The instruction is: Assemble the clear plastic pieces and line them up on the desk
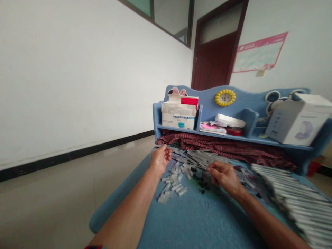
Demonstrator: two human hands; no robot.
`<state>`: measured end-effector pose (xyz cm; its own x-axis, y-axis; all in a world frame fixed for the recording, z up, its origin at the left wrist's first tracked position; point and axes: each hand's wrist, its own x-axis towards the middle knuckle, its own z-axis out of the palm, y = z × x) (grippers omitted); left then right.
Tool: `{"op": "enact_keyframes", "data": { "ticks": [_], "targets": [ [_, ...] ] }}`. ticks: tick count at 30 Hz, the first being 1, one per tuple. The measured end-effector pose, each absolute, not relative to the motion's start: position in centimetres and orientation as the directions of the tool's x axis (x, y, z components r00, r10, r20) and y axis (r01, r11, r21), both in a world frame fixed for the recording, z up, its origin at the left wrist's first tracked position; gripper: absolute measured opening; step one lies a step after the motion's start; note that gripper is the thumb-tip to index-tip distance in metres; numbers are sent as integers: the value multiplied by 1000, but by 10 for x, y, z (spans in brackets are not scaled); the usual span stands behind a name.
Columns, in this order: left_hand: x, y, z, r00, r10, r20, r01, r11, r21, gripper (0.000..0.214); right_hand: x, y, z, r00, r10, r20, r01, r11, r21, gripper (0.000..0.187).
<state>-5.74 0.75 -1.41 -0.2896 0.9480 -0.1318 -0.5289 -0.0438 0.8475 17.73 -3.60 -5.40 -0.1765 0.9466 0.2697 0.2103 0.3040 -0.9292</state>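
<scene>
The left hand (161, 159) pinches a thin clear tube (158, 146) near the blue table's (197, 218) left edge, beside scattered clear pieces (176, 181); the shelf (251, 119) behind holds an open carton (178, 121) (contents mostly hidden), then papers (213, 129) and a red tin (233, 131). The right hand's (225, 175) fingertips meet, on what I cannot tell; rightmost stands a white box (285, 119).

Blue painted tabletop (186, 221): open lane in front of the pile of short translucent plastic caps (173, 182)!
Left forearm (136, 204): slanting across, barring the pile's left.
Thin grey rods (199, 158), bunched red-checked cloth (207, 143): jamming the space beyond the pile.
Small black pieces (202, 191): crowding the pile's right.
Row of slim grey-and-white sticks (293, 195): blocking, well right of the pile.
</scene>
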Motion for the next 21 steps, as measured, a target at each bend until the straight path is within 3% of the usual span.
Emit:
{"op": "enact_keyframes", "data": {
  "ticks": [12, 21],
  "targets": [
    [-50, 8, -20, -252, 963, -99, -466, -31, 884, 15, 175, -39, -53, -197, 946, 257, 223, 299, -928, 20],
    [-30, -3, -21, -62, 994, -93, -402, 61, 914, 12, 169, -45, -46, -221, 944, 246, 209, 293, -933, 23]
  ]
}}
